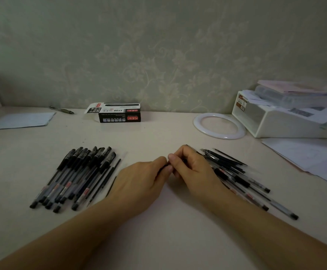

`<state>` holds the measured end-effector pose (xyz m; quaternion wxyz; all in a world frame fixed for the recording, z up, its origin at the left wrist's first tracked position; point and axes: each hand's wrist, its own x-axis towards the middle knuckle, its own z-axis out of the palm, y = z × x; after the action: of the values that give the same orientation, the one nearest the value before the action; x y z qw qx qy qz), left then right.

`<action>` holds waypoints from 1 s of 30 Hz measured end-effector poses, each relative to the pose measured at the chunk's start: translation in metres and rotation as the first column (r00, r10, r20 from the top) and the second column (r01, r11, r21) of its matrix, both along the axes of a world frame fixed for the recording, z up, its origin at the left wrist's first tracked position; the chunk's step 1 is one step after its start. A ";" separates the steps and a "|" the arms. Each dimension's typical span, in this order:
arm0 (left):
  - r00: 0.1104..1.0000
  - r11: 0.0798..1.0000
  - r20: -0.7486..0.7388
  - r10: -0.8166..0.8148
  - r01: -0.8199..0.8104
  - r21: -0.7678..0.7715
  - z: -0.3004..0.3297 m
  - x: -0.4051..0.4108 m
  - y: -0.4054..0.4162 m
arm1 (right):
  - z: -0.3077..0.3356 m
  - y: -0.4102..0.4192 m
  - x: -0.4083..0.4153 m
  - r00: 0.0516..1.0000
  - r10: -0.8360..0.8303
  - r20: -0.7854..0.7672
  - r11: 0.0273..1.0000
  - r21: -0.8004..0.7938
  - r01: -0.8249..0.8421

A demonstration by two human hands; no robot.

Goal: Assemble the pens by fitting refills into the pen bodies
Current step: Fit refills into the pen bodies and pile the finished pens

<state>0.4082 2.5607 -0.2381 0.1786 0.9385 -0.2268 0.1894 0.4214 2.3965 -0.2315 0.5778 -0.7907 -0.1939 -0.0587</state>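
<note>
both hands pinching one pen part mid-tabletop

at the middle of the tabletop [158, 133] the two hands meet fingertip to fingertip. the left hand [139, 180] has its fingers curled in, pinching the end of a thin black pen piece [165, 167], and the right hand [190, 168] is curled around the other end of it, with a dark tip poking out past the knuckles toward the back. can't really tell if it's a refill or a body they've got, too much of it is covered by fingers.

left of the hands sits a tidy-ish row of capped pens [75, 178], lying side by side, caps pointing away. a few bare black refills [108, 176] lie along the right edge of that row, just beside the left wrist.

right of the hands there's a messier pile of pen bodies [246, 186] fanned out, with loose refills [228, 160] on top at the far end, touching and crossing each other. the right hand rests right against that pile.

further back: a black and white pen box [118, 113] with its flap open near the wall, a single pen [61, 110] and a sheet of paper [22, 120] far left, a white ring [219, 125], a white storage box [283, 117] stacked with stuff, and more papers [310, 158] far right.
</note>
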 end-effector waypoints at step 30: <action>0.984 0.978 -0.028 0.174 -0.176 -0.114 0.004 -0.001 0.001 | 0.000 -0.006 0.001 0.986 -0.164 0.018 0.982 0.097 0.161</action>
<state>0.4076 2.5616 -0.2338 0.2174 0.9446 -0.1304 0.2086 0.4227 2.3910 -0.2317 0.6054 -0.7747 -0.1331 -0.1250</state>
